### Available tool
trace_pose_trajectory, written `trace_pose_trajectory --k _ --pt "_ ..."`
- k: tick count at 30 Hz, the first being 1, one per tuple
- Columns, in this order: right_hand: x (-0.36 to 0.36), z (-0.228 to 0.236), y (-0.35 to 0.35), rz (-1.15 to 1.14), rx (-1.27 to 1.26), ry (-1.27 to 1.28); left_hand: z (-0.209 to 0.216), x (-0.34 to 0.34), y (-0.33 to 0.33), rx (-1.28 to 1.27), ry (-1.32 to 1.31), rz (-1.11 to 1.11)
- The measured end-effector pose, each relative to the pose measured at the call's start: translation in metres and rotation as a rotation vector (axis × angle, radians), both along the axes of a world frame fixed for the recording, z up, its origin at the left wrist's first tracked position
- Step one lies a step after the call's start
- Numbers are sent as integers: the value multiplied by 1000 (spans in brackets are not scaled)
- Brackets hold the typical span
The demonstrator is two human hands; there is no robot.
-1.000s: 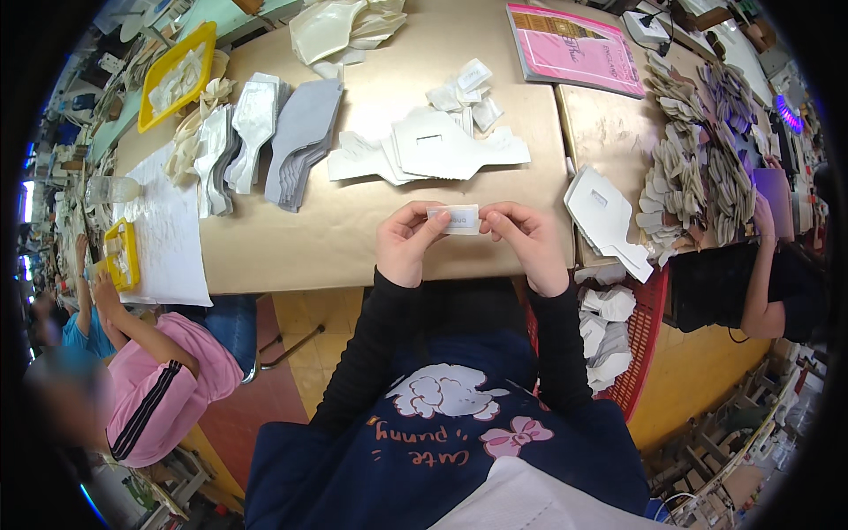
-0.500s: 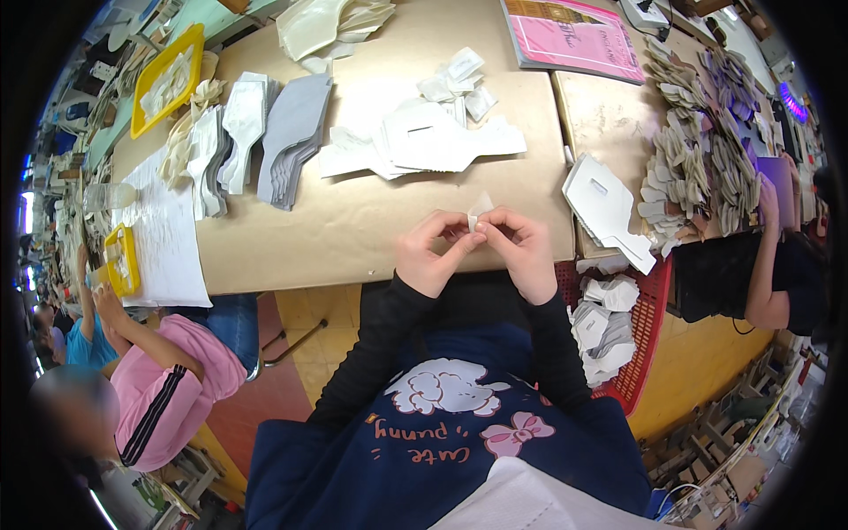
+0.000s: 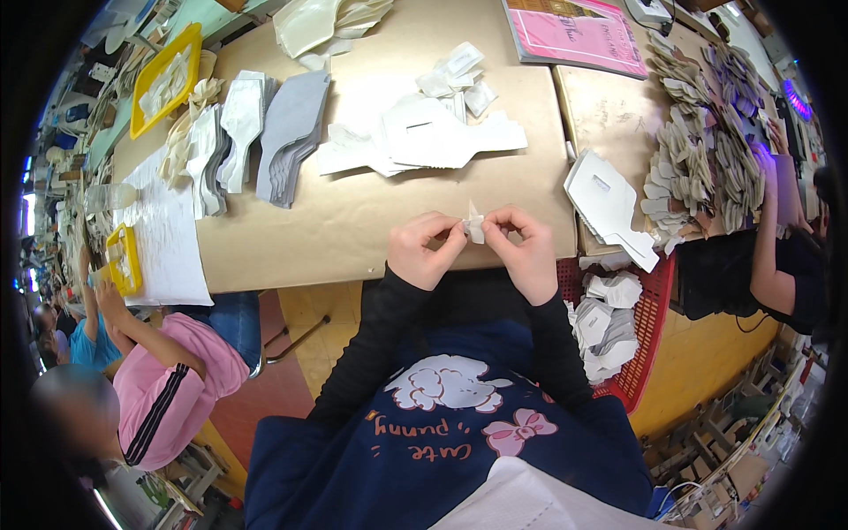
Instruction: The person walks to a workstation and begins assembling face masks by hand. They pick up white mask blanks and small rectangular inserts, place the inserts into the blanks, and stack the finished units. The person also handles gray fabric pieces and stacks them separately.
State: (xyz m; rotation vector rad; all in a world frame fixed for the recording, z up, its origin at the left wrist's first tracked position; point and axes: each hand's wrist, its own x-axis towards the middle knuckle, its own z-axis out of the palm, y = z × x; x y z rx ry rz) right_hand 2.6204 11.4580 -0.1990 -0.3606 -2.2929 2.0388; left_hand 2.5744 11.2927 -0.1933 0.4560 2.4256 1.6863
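Above the near edge of the table, a small white piece (image 3: 474, 227) of thin sheet material is pinched between both hands. My left hand (image 3: 426, 249) grips its left side with thumb and forefinger, and my right hand (image 3: 521, 250) grips its right side the same way. One pale corner of the piece sticks up between the fingertips. Beyond the hands lie flat white cut-out pieces (image 3: 442, 137), the top one slotted, with small pale pieces (image 3: 458, 75) heaped behind them. To the right rests a stack of white slotted cut-outs (image 3: 605, 199).
Grey cut-outs (image 3: 291, 132) and white cut-outs (image 3: 243, 124) stand in stacks at left, by a yellow tray (image 3: 189, 42). A pink book (image 3: 579, 40) lies at the back. A red basket (image 3: 652, 327) of pieces sits below right. Co-workers sit on both sides.
My hands have drawn slightly apart, the left one moving a little leftward. More of the small white piece now shows between the fingertips. At right, the co-worker's hand has shifted.
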Motion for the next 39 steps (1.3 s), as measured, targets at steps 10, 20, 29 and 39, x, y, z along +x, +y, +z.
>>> trace_pose_trajectory --k 10,20,29,39 --pt "6 -18 -1 -28 -193 -236 -6 13 -1 -62 -171 157" --pt "8 -16 15 69 -523 -128 -24 5 -13 587 -538 1" --pt "8 -23 18 -31 -234 -172 -36 0 -9 289 -641 46" --pt "17 -20 -6 152 1043 196 -35 17 -21 -588 442 -46"
